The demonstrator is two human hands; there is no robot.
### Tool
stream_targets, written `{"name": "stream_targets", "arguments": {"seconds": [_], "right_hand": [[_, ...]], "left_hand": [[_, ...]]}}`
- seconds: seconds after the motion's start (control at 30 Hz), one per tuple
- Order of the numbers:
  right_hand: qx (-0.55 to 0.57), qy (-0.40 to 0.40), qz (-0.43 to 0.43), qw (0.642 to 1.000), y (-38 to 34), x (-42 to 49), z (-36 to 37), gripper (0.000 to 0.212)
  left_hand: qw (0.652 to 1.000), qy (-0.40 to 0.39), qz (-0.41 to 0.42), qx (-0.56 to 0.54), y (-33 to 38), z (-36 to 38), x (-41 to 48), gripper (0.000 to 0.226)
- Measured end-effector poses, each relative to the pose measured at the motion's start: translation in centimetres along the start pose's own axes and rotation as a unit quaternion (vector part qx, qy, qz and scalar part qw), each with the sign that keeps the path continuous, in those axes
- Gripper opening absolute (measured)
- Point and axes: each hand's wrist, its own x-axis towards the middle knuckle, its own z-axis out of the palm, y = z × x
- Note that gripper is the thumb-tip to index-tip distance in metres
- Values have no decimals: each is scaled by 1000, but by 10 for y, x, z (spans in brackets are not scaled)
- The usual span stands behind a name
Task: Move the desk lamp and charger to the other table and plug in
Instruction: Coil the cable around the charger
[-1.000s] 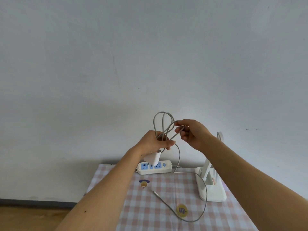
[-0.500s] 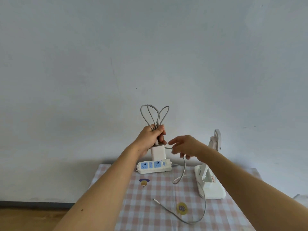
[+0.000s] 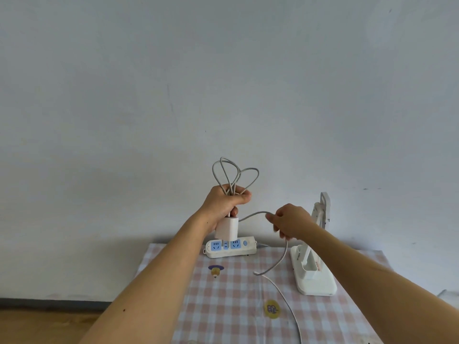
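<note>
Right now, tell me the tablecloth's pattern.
Pink and white checks, tablecloth, seen in the head view.

A pink-and-white checked tablecloth (image 3: 223,306) covers the table. Two round cartoon stickers lie on it: a small purple-and-yellow one (image 3: 215,270) toward the tablecloth's far left part, and a yellow one (image 3: 271,309) nearer its middle. A pale grey wall (image 3: 223,83) rises behind the tablecloth, with wooden floor (image 3: 37,326) left of it.
</note>
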Motion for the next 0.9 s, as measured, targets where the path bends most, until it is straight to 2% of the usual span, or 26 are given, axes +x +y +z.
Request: {"name": "stream_targets", "arguments": {"seconds": [0.13, 0.27, 0.4, 0.57, 0.63, 0.77, 0.9], "right_hand": [[65, 54, -8, 996, -12, -2, -9, 33], [198, 83, -4, 977, -28, -4, -27, 17], [402, 41, 13, 914, -38, -8, -42, 5], [567, 9, 54, 822, -49, -11, -47, 5], [598, 8, 66, 798, -53, -13, -48, 9], [611, 5, 61, 789, -59, -14, -51, 17], [631, 2, 64, 773, -64, -13, -53, 19]], "left_hand": [[999, 3, -26, 30, -3, 0, 0, 23], [996, -38, -56, 59, -7, 1, -3, 30], [996, -65, -46, 40, -6, 2, -5, 27], [994, -100, -35, 8, -4, 4, -9, 24], [993, -113, -22, 29, -3, 4, -10, 24], [990, -119, -3, 72, -3, 5, -9, 36], [987, -131, -2, 92, -2, 5, -9, 22]]}}
